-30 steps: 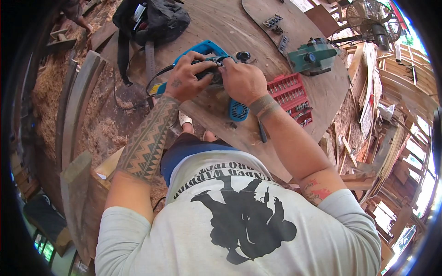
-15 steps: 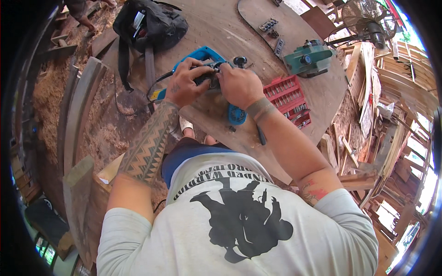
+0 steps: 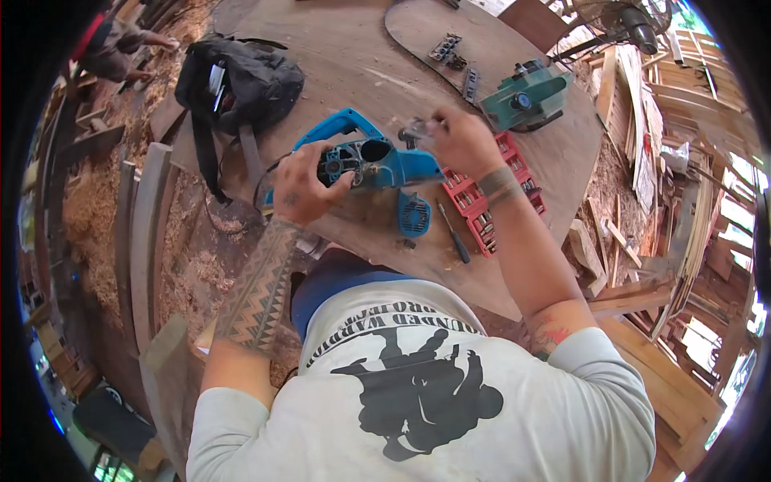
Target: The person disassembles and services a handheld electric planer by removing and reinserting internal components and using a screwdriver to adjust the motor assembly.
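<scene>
- Left grip (image 3: 305, 183) is wrapped around the left end of the blue power tool (image 3: 409, 166), thumb and fingers either side of its exposed insides.
- That tool sits right in front of me over the near side of the desk (image 3: 337, 56), loop handle away from me, a round dark opening showing on top.
- Right grip (image 3: 467, 143) is pinched on a small greyish part (image 3: 415, 131) just above the tool's right end (it's blurred, so I can't tell exactly what it is or whether it touches the tool).
- Just on my side of the tool there's a blue vented cover (image 3: 414, 215) lying on the desk.
- Right of that, a dark-handled screwdriver (image 3: 458, 239), then an open red bit case (image 3: 480, 229) partly under my right wrist.
- Farther out on the right: a green power tool (image 3: 526, 94), with some dark metal parts (image 3: 446, 50) to its upper left.
- Black backpack (image 3: 245, 88) is on the left, strap dangling past the desk edge.
</scene>
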Demonstrator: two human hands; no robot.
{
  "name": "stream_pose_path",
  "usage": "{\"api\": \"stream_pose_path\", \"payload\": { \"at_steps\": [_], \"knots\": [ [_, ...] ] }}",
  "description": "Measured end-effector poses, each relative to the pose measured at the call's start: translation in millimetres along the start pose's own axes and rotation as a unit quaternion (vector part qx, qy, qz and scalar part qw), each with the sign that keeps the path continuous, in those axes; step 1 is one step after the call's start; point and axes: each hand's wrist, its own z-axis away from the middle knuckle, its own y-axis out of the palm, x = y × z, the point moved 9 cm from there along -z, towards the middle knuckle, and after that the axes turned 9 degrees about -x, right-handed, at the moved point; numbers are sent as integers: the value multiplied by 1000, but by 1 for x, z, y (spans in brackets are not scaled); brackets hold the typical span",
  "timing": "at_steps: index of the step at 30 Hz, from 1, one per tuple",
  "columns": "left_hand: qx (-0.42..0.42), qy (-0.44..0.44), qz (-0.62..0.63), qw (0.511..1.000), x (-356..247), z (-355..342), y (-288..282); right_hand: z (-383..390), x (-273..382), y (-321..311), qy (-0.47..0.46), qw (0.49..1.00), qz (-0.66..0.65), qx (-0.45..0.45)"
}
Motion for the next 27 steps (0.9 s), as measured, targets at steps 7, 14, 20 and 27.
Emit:
{"api": "stream_pose_path", "payload": {
  "at_steps": [7, 14, 20, 27],
  "knots": [
    [121, 136, 18, 983, 1, -42, 14, 2, -146, 56, 113, 993, 21, -16],
    [228, 256, 65, 937, 7, -73, 28, 22, -133, 75, 160, 986, 26, -41],
    [307, 428, 147, 837, -12, -97, 54, 47, -133, 84, 137, 986, 45, -81],
    [428, 540, 155, 708, -19, -95, 91, 57, -83, 61, 144, 959, 219, -105]
  ]
}}
